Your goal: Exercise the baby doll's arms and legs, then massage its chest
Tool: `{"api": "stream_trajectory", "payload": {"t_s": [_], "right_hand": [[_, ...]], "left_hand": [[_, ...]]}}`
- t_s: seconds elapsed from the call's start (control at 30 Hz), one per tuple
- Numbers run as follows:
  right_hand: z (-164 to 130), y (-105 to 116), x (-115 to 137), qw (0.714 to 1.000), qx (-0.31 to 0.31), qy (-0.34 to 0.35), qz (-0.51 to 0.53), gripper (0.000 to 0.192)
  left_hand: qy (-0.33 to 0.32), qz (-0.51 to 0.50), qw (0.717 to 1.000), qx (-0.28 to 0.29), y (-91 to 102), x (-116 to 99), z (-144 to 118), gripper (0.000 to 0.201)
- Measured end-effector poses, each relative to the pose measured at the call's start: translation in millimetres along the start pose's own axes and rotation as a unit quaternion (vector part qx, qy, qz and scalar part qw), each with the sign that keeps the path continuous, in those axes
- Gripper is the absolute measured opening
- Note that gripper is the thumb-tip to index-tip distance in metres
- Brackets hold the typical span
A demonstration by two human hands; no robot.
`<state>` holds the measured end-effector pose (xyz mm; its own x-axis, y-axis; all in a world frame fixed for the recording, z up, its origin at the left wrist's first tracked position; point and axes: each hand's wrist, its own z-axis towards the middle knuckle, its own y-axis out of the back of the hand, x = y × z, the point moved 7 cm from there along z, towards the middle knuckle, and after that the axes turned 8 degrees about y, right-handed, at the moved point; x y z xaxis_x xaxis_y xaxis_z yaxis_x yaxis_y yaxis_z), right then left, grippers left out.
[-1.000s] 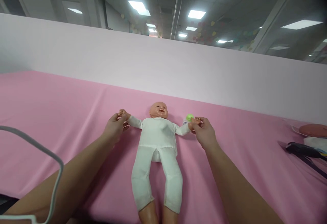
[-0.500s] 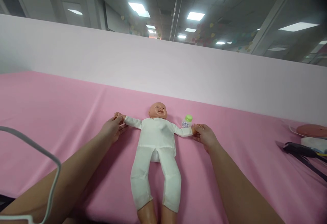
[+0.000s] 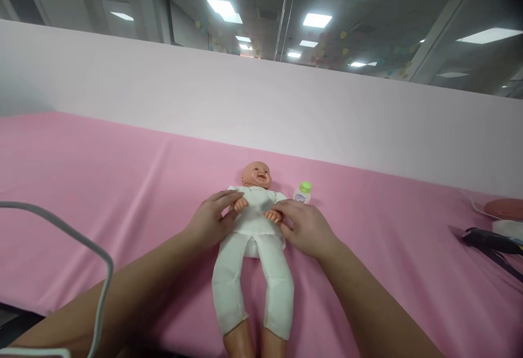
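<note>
A baby doll (image 3: 256, 211) with a cloth body lies face up, its head toward the wall and its bare feet toward me. My left hand (image 3: 214, 217) is closed around the doll's arm on the left, close to its small plastic hand. On the other side my right hand (image 3: 309, 227) grips the doll's other arm in the same way. Both doll hands rest over the chest, and my fingers partly cover its sleeves. Just beyond my right hand stands a small clear bottle (image 3: 303, 193) with a green cap.
Pink sheeting (image 3: 359, 271) covers the surface, with a low white wall (image 3: 261, 107) behind it. A black strap-like item (image 3: 492, 241) and a reddish round object (image 3: 504, 208) lie at the far right. A grey cable (image 3: 73, 231) loops across the lower left.
Both my hands have moved inward, bringing the doll's arms from stretched out sideways to folded over its chest. The bottle stays in place, while the view shifts slightly.
</note>
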<state>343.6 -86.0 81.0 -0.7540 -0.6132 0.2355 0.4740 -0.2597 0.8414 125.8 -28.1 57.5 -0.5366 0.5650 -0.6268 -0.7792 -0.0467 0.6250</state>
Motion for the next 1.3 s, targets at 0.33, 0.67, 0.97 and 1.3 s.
{"api": "stream_trajectory", "payload": {"t_s": [0.33,0.67,0.97,1.3], "right_hand": [[6,-22,29,0.982,0.132,0.057,-0.118,0.02],[-1,13,-4,0.999,-0.036,-0.005,-0.041,0.024],[-56,21,-138,0.838,-0.327,-0.37,0.232,0.055],[-93,-19,-180,0.743,-0.16,-0.518,0.393,0.022]], "left_hand": [[-0.07,0.087,0.99,0.086,-18.2,-16,-7,0.036],[0.118,-0.178,0.977,0.024,0.1,18,7,0.036],[0.436,-0.462,0.762,-0.126,28.9,119,13,0.014],[0.495,-0.506,0.698,-0.105,23.5,142,10,0.007]]}}
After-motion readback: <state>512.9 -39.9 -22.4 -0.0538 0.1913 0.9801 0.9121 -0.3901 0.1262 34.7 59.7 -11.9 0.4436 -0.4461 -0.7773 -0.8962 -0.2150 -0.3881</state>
